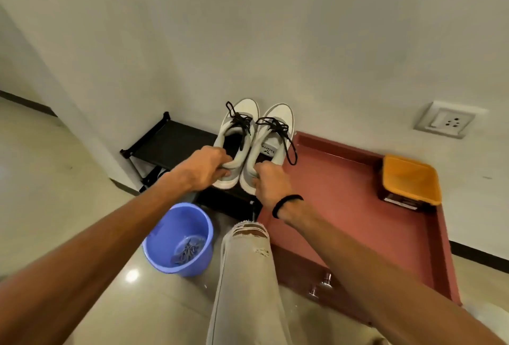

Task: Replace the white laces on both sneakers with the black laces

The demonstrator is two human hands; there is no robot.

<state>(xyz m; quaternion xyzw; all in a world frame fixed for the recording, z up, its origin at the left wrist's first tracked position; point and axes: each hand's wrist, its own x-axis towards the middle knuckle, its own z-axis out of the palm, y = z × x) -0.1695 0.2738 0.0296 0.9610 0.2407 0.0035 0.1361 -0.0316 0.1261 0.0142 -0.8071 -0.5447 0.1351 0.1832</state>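
Note:
Two white sneakers stand side by side with toes toward the wall, above a black shoe rack (pixel 168 143). Both carry black laces, tied loosely with ends hanging. My left hand (pixel 205 169) grips the heel of the left sneaker (pixel 239 121), fingers curled round its collar. My right hand (pixel 271 182) grips the heel of the right sneaker (pixel 275 129). A black lace end (pixel 290 151) dangles off the right sneaker's side. A blue bucket (pixel 170 234) on the floor holds a tangle of pale laces (pixel 188 251).
A red-brown cabinet top (pixel 352 207) lies to the right, with an orange-lidded box (pixel 410 179) on it and metal knobs (pixel 321 286) on its front. A wall socket (pixel 447 120) sits at the right. My knee in torn pale jeans (pixel 248 262) is below the hands.

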